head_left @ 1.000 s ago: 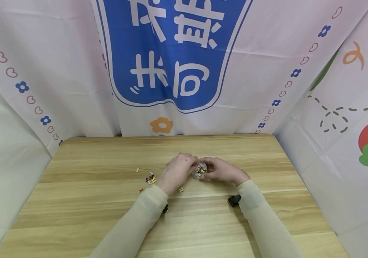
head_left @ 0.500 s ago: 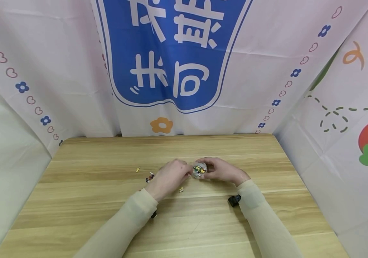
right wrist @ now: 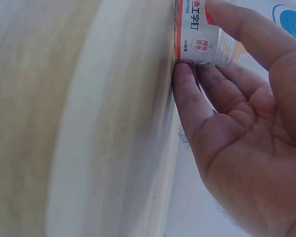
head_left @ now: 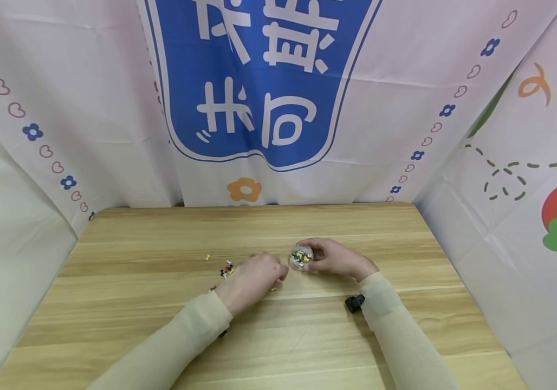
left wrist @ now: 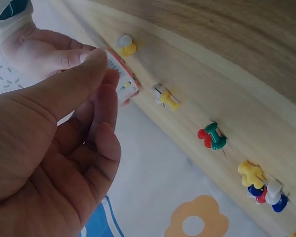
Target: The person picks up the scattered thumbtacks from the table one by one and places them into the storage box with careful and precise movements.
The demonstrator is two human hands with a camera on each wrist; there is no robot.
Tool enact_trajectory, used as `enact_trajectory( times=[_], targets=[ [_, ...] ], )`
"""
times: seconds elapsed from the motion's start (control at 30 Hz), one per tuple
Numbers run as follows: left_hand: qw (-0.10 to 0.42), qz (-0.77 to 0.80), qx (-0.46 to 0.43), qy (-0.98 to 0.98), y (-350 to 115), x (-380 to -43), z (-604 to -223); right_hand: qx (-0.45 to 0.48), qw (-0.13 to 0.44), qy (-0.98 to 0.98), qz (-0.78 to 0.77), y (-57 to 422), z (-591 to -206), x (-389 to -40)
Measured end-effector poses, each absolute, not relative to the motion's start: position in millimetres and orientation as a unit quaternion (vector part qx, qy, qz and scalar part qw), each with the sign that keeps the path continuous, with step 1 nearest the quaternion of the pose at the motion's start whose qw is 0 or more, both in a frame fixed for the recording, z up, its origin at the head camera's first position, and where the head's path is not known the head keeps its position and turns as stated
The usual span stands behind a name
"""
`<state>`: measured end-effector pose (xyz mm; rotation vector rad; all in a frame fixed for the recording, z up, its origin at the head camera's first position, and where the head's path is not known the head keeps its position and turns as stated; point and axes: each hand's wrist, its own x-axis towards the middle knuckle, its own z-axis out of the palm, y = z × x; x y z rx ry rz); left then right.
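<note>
Gathering seems underway: the right hand grips the jar; the curled left hand, contents hidden, likely must pinch nearby pins.

pins: yellow, white, red, green, blue | jar label: white, red | tabletop: tan-grained

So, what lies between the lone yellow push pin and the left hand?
In the head view, a cluster of mixed-colour push pins lies between the lone yellow push pin and the left hand.
</note>
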<state>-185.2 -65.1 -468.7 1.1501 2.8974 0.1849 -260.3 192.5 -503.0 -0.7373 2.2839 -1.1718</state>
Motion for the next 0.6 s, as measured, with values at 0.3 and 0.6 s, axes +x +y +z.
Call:
enact_trajectory(
  times=[0.3, 0.6],
  targets=[
    [0.014, 0.021, 0.373, 0.927, -67.8, -180.8, -473.2, -0.266, 0.236, 0.831, -0.429, 192.1, -504.3, -260.5],
    [0.001, 0.019, 0.377, 0.926, -67.6, -178.2, -475.7, -0.266, 0.237, 0.828, -0.433, 192.1, -503.5, -260.1]
  ],
)
